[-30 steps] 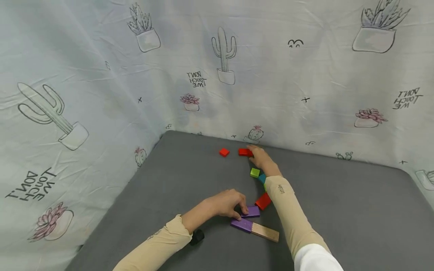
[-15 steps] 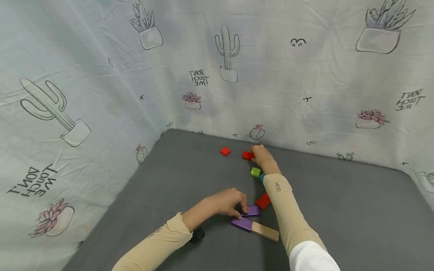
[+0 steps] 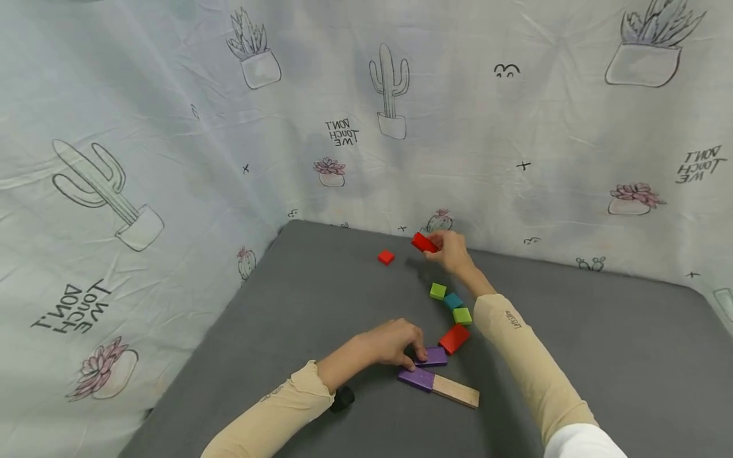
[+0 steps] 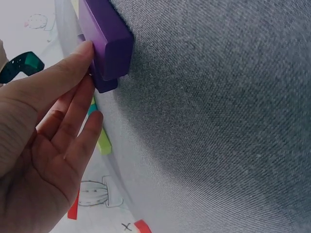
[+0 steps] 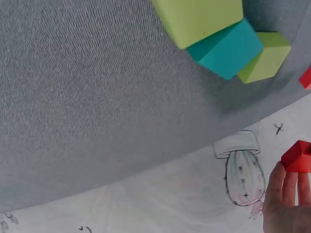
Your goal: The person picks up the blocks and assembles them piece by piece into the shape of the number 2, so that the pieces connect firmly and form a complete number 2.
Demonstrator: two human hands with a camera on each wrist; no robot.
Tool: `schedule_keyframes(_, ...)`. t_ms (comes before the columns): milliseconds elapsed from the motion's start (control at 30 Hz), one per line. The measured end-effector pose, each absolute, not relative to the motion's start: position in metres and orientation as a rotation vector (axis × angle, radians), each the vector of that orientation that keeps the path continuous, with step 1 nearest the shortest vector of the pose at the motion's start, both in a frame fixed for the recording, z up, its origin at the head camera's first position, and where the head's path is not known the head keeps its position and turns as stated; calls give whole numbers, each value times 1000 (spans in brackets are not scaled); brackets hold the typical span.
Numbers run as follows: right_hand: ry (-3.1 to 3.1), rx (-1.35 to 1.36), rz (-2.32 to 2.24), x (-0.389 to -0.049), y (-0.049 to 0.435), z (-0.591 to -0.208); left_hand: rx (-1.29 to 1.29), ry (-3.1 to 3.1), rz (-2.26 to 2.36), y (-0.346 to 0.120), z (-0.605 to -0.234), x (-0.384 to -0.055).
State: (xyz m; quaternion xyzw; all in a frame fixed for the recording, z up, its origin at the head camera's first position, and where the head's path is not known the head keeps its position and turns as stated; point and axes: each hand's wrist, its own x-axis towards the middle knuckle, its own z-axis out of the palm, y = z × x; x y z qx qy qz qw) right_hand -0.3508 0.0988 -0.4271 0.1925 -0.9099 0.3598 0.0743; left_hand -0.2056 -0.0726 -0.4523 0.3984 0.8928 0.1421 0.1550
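My right hand [image 3: 452,251] pinches a red rectangular block [image 3: 422,242], tilted, above the far part of the table; the right wrist view shows this red block [image 5: 296,156] at the fingertips. My left hand [image 3: 392,342] rests at two purple blocks, its thumb on the left end of the nearer purple block [image 3: 416,380] and a finger at the farther purple block [image 3: 434,356]. In the left wrist view, the thumb touches the big purple block [image 4: 106,41] and the other fingers are loosely extended. A plain wooden block [image 3: 456,392] continues the nearer purple one to the right.
Beyond the purple blocks, a curved row holds a red block [image 3: 455,339], a green block [image 3: 462,316], a teal block [image 3: 453,301] and another green block [image 3: 438,291]. A small red block [image 3: 386,257] lies farther back. A printed curtain [image 3: 355,178] borders the grey table [image 3: 584,331].
My right hand has lifted the red block off the table, the right forearm swinging right and uncovering the teal and green blocks. The left hand stays at the purple blocks.
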Motion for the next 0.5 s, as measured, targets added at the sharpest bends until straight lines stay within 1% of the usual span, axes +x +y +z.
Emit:
schedule_keyframes(167, -2652, 702, 1055, -345, 105, -427, 1160, 2543, 431, -68, -455, -210)
schedule_keyframes(333, -2629, 917, 1074, -338, 100, -436, 1156, 2540, 463, -72, -456, -212)
schedule_keyframes(500, -2629, 1065, 962, -332, 100, -445, 1156, 2534, 482, -72, -459, -214)
